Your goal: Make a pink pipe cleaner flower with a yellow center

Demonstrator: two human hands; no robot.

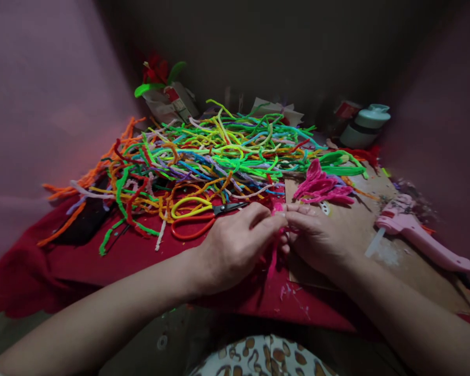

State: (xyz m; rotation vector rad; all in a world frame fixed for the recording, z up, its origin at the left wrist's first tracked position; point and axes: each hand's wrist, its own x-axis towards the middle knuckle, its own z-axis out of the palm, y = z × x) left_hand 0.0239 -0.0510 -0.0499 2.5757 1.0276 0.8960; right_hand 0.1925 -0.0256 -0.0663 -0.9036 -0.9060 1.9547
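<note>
My left hand [238, 243] and my right hand [317, 235] meet above the near edge of the red cloth [141, 250]. Both pinch one pink pipe cleaner [274, 256], whose end hangs down between them. Just behind my left hand lie scissors [203, 214] with yellow and orange handles. A bundle of bent pink pipe cleaners [323, 187] rests beyond my right hand on a brown board [391, 261].
A big tangled heap of pipe cleaners in many colours [203, 156] covers the back of the table. A pink glue gun [415, 232] lies on the board at right. A white bottle [366, 125] and a red flower [156, 73] stand at the back.
</note>
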